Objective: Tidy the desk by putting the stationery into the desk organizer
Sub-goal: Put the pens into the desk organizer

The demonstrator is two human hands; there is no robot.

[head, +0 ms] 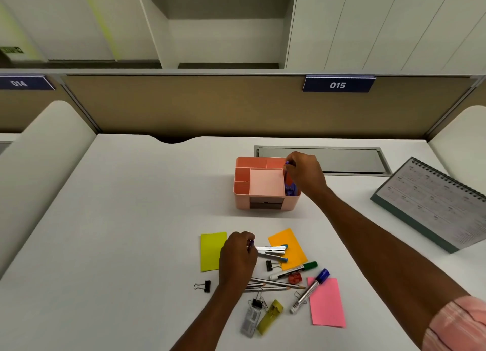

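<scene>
Nearest me, my left hand is curling round the ends of the silver pens lying across the orange note. Farther off, my outstretched right hand is pinching a purple item over the right compartment of the pink organizer, with white desk stretching wide to its left.

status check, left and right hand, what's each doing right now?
Left hand: fingers curled round a purple-tipped pen in the pile.
Right hand: pinches a purple item at the desk organizer's right compartment.
</scene>
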